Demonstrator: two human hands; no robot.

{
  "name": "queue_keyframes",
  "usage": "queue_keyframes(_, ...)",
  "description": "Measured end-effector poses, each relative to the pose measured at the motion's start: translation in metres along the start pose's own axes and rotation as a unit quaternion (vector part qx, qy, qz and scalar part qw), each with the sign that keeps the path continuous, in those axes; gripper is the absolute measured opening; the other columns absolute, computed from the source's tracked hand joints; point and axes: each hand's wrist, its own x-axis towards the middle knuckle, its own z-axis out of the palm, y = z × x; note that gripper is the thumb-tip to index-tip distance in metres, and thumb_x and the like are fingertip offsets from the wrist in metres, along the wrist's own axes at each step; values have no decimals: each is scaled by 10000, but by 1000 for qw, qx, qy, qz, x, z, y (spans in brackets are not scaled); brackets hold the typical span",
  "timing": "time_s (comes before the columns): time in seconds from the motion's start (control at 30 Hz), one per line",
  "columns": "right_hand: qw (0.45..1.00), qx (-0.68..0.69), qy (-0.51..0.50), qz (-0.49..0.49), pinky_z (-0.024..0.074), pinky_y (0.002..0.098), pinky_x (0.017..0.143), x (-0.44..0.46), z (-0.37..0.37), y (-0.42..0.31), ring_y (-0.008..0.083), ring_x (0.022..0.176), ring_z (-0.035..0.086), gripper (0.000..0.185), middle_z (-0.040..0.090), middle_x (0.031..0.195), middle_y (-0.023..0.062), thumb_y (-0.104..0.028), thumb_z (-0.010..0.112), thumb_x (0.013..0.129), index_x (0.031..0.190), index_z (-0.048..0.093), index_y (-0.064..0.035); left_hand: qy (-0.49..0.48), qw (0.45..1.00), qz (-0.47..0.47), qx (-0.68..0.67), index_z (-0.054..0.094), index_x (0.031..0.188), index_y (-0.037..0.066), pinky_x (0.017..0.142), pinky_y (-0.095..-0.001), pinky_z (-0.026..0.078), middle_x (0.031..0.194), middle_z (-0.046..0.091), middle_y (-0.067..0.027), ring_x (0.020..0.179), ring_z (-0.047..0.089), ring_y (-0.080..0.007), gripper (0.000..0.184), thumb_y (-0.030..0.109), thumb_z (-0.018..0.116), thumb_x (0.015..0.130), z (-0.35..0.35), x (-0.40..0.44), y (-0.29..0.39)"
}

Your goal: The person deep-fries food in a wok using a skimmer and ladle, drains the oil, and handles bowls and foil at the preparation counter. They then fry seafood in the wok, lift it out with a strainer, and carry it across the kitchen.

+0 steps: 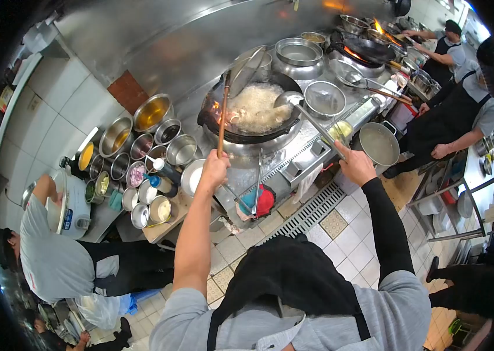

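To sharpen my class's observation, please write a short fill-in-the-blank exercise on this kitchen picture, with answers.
1. The left hand grips a long brown handle made of ____.
2. The right hand grips the ladle by its ____.
3. The tight sleeve on the right forearm is coloured ____.

Missing words: wood; handle; black.

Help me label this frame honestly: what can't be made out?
Head view, throughout:
Bottom of the wok: covered by pale froth.
Palms of the left hand and right hand: hidden by the hands' backs.
Label on the white tub: too small to read.
Person at lower right: partly lost in dark lens edge.
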Motion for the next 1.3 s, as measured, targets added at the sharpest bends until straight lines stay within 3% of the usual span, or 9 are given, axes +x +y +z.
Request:
queue_keyframes(0.27,995,90,27,-13,468,477,769,24,54,15,396,877,610,566,646,927,211,-125,588,779,1332,466,-105,23,998,-22,-52,488,883,43,399,-334,388,735,508,-75,555,488,-185,190,99,524,705,2,22,-13)
queue_keyframes(0.47,983,154,100,7,454,512,812,104,70,-20,438,928,584,388,621,958,266,-155,533,783,1149,531,-23,27,993,-47,-105,479,843,32,366,-311,334,696,468,-79,492,420,-158,92,119,460,823,30,38,-26)
queue_keyframes(0.63,952,293,89,9,482,439,545,212,164,-8,321,566,600,222,598,654,171,-178,585,815,933,540,4,-17,970,-95,-224,459,785,53,362,-297,294,623,398,-46,437,326,-126,53,100,467,808,54,54,-32)
queue_keyframes(0.7,822,559,-22,106,429,374,435,206,152,-38,194,440,492,178,494,544,62,-164,551,864,769,507,-20,-32,954,-124,-272,446,740,68,363,-286,267,570,350,-22,438,325,-117,63,80,486,788,66,45,-22)
queue_keyframes(0.97,547,787,-203,201,382,309,397,177,114,-78,155,442,459,240,490,572,22,-182,457,945,728,457,-80,-113,843,-159,-500,399,679,121,382,-261,280,498,317,41,396,311,-86,174,49,493,807,89,27,5)
queue_keyframes(1.07,543,799,-205,160,373,310,388,164,116,-79,160,442,452,159,483,565,21,-160,465,942,806,436,-83,-169,786,-158,-573,404,694,117,386,-255,286,496,330,43,396,320,-83,166,45,496,813,87,28,1)
queue_keyframes(1.1,563,792,-182,152,364,314,376,156,109,-83,162,424,447,104,497,583,29,-118,492,927,987,452,-42,-173,769,-165,-593,413,707,112,386,-249,289,500,337,44,398,325,-80,152,42,498,812,86,29,1)
queue_keyframes(1.23,645,734,-133,163,359,335,362,135,88,-92,161,376,424,509,498,559,43,-119,549,904,1352,337,-4,-199,709,-167,-655,455,766,79,390,-225,302,521,363,41,408,343,-70,81,32,507,806,79,26,0)
queue_keyframes(1.3,739,649,-119,136,439,372,458,131,88,-87,225,480,529,465,570,659,98,-121,571,878,1306,428,-11,-204,693,-150,-675,496,848,31,396,-211,314,545,383,33,414,356,-67,51,25,510,799,71,20,0)
